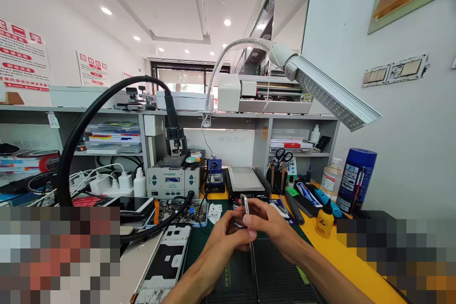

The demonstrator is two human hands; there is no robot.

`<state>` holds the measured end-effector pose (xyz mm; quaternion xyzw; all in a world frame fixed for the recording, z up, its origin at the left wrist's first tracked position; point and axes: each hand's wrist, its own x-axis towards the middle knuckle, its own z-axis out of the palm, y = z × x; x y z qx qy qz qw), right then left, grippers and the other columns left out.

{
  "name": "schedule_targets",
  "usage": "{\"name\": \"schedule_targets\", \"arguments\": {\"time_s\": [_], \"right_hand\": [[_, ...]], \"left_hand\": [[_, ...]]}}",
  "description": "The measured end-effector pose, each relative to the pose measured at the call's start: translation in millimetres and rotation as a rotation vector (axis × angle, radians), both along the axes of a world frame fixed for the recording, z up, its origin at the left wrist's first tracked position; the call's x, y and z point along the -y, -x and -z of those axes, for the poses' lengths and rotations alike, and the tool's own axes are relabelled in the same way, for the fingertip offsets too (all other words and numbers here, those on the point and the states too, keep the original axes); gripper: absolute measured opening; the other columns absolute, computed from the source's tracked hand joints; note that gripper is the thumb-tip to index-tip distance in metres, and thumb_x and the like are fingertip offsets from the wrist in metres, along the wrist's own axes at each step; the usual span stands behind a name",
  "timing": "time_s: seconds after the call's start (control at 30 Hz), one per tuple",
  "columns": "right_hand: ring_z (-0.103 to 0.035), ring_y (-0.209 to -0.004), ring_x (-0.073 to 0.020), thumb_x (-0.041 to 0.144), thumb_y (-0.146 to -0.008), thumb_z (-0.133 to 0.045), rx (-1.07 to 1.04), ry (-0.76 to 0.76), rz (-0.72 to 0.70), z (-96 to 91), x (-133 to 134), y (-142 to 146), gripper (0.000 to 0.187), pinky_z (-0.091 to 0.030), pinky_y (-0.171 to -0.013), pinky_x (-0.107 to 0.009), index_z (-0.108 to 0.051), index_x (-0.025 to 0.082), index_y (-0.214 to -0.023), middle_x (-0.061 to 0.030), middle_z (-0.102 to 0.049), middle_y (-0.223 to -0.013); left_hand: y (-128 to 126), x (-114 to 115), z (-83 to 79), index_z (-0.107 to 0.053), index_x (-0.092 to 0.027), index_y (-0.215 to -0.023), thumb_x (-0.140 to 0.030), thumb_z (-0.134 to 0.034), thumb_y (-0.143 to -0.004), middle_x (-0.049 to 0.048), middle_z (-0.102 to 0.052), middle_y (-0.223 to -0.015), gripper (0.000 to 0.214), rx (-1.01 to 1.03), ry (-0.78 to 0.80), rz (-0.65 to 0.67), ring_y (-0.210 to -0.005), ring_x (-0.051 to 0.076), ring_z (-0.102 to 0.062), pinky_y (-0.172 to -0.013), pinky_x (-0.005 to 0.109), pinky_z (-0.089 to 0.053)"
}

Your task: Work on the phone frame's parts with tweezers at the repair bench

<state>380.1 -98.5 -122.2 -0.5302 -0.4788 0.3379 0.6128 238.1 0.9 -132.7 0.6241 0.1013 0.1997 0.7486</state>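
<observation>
Above the dark mat, my left hand [228, 233] and my right hand [268, 221] meet on a slim phone [245, 203]. It stands edge-on to me, its silvery rim showing, so both of its faces are out of sight. The left thumb and fingers pinch its lower part. Higher up, my right thumb and fingers are closed on it from the other side. Below them lies a black textured pad [281, 270] on the green mat. To the left rests an opened tablet shell [167, 259] with a black and white inside.
A grey hot-air station [173, 181] stands behind, its thick black hose [107, 88] arching over the left side. A flat plate device [246, 180] sits ahead. A yellow bottle [324, 222] and blue can [356, 180] stand right. A lamp [327, 90] hangs overhead.
</observation>
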Motion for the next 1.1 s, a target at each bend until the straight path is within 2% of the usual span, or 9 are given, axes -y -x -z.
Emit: {"name": "schedule_targets", "arguments": {"time_s": [0.1, 0.2, 0.4, 0.53, 0.73, 0.93, 1.1], "right_hand": [[-0.059, -0.123, -0.0328, 0.045, -0.081, -0.081, -0.036, 0.000, 0.005, 0.0, 0.1, -0.9, 0.049, -0.042, -0.106, -0.047, -0.067, 0.020, -0.121, -0.0104, -0.070, -0.122], [-0.059, -0.123, -0.0333, 0.043, -0.083, -0.079, -0.063, 0.001, 0.006, -0.9, -0.3, -1.0, 0.045, -0.044, -0.105, -0.047, -0.068, 0.020, -0.119, -0.0107, -0.070, -0.123], [-0.061, -0.120, -0.0337, 0.041, -0.082, -0.081, -0.088, 0.002, -0.001, -3.2, -0.2, 1.9, 0.042, -0.047, -0.099, -0.045, -0.070, 0.018, -0.115, -0.0108, -0.071, -0.119], [-0.060, -0.121, -0.0337, 0.041, -0.080, -0.082, -0.103, -0.001, -0.005, -2.7, 0.5, 1.3, 0.044, -0.046, -0.102, -0.045, -0.070, 0.018, -0.116, -0.0107, -0.071, -0.120], [-0.058, -0.124, -0.0345, 0.038, -0.082, -0.080, -0.150, -0.002, -0.041, -1.0, 1.1, -1.6, 0.045, -0.043, -0.106, -0.050, -0.067, 0.020, -0.122, -0.0109, -0.069, -0.123], [-0.060, -0.123, -0.0338, 0.029, -0.074, -0.085, -0.173, -0.008, -0.117, -2.4, 2.9, -1.2, 0.051, -0.042, -0.109, -0.051, -0.068, 0.020, -0.121, -0.0109, -0.069, -0.122], [-0.060, -0.123, -0.0330, 0.023, -0.072, -0.084, -0.187, 0.000, -0.102, -2.9, 1.8, -1.3, 0.051, -0.042, -0.109, -0.050, -0.068, 0.020, -0.121, -0.0105, -0.069, -0.122]], "left_hand": [[-2.4, -2.8, 5.0, -0.064, -0.016, -0.119, -0.044, -0.080, -0.074, 0.0100, -0.064, -0.106, 0.055, 0.023, -0.027, -0.009, -0.105, 0.028, -0.058, -0.082, 0.035, -0.047], [-4.0, -4.9, 9.2, -0.064, -0.016, -0.120, -0.044, -0.084, -0.070, 0.0102, -0.064, -0.108, 0.060, 0.043, -0.044, -0.017, -0.109, 0.030, -0.058, -0.089, 0.037, -0.046], [-3.5, -3.8, 7.6, -0.064, -0.016, -0.120, -0.036, -0.081, -0.070, 0.0083, -0.065, -0.103, 0.056, 0.034, -0.042, -0.002, -0.107, 0.029, -0.058, -0.091, 0.038, -0.045], [-3.2, -4.2, 5.5, -0.064, -0.017, -0.119, -0.030, -0.077, -0.071, 0.0074, -0.065, -0.100, 0.051, 0.002, -0.027, -0.008, -0.105, 0.028, -0.058, -0.088, 0.038, -0.045], [-2.9, -3.1, 5.9, -0.062, -0.016, -0.122, -0.035, -0.081, -0.071, 0.0105, -0.065, -0.108, 0.057, 0.008, -0.011, -0.029, -0.104, 0.028, -0.059, -0.084, 0.036, -0.046], [-3.2, -3.6, 7.0, -0.065, -0.016, -0.117, -0.034, -0.085, -0.069, 0.0105, -0.067, -0.106, 0.055, 0.031, -0.007, -0.025, -0.105, 0.028, -0.060, -0.089, 0.037, -0.048], [-4.4, -4.3, 7.2, -0.066, -0.016, -0.115, -0.035, -0.086, -0.067, 0.0125, -0.067, -0.108, 0.056, 0.048, -0.030, -0.036, -0.111, 0.033, -0.060, -0.091, 0.042, -0.049]]}}
